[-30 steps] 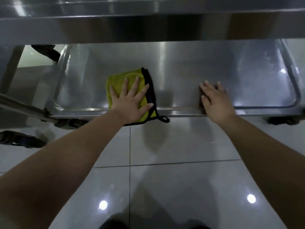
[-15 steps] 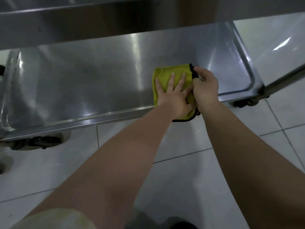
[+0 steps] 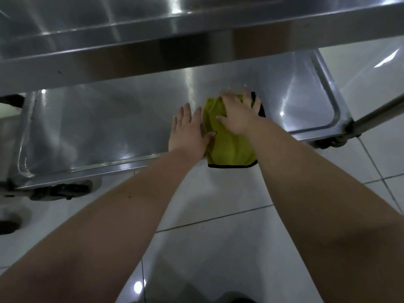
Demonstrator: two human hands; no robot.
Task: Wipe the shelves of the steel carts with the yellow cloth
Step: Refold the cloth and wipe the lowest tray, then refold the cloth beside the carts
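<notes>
White tiled floor (image 3: 218,248) under a steel cart; caster (image 3: 63,190) at left, lower shelf (image 3: 98,127) above it. Person's left hand (image 3: 188,130) lies flat on bare steel, fingers straight, thumb touching the cloth edge, likely bracing. Next, the yellow cloth (image 3: 231,147): folded, black-trimmed, right of centre, overhanging the near lip. On top, right hand (image 3: 237,115) splayed flat, pressing to wipe.

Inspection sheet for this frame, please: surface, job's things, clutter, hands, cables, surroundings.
Surface: lower shelf, bare steel with glare.
Job's things: cloth on the shelf, overhanging its front edge.
Clutter: nothing seen.
Hands: right hand flat on the cloth; left hand flat on the shelf beside it, thumb at the cloth's edge.
Cables: nothing seen.
Surroundings: upper shelf above; caster at left; tiled floor.
</notes>
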